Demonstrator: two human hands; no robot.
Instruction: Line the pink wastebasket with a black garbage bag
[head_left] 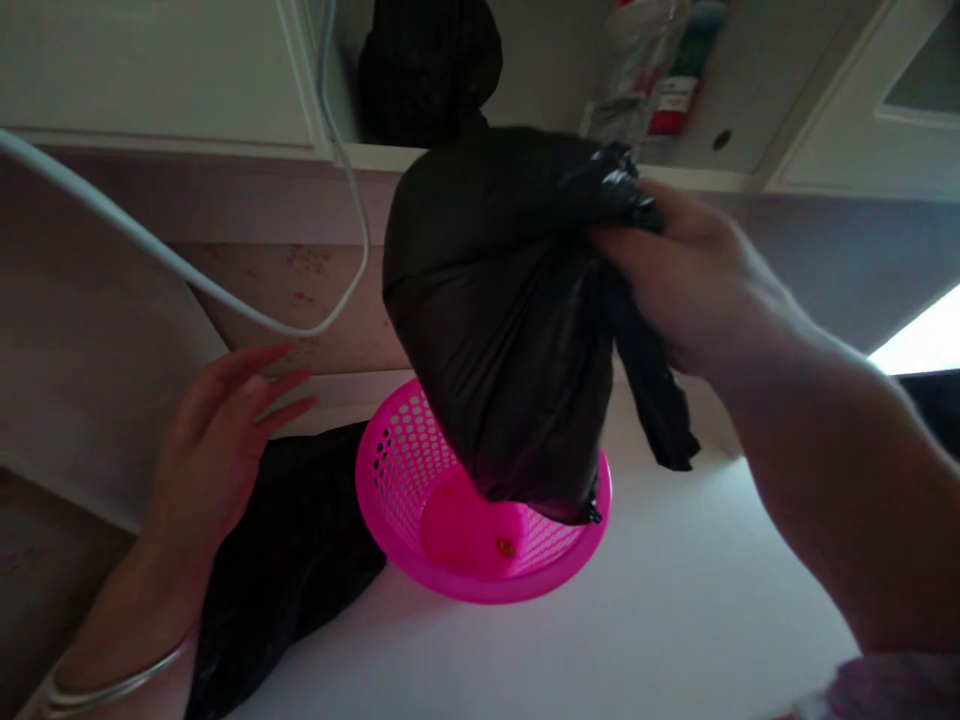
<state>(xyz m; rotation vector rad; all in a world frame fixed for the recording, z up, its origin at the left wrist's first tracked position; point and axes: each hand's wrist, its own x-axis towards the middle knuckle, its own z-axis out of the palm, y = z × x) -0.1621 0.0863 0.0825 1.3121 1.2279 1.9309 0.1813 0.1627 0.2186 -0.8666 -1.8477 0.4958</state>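
Note:
My right hand (690,290) grips the bunched neck of a full black plastic bag (502,320) and holds it in the air. The bag's bottom hangs just above a pink perforated basket (397,470) that sits on the white countertop (675,620). A small orange bit lies in the basket's bottom. My left hand (217,440) is open with fingers spread, hovering left of the basket above another black bag (292,560) lying on the counter. A bangle is on my left wrist.
A white cable (187,275) droops across the tiled wall at the left. Above, an open cabinet shelf holds a dark bag (427,60) and a clear plastic bottle (637,70). A dark surface (934,405) sits at the right edge.

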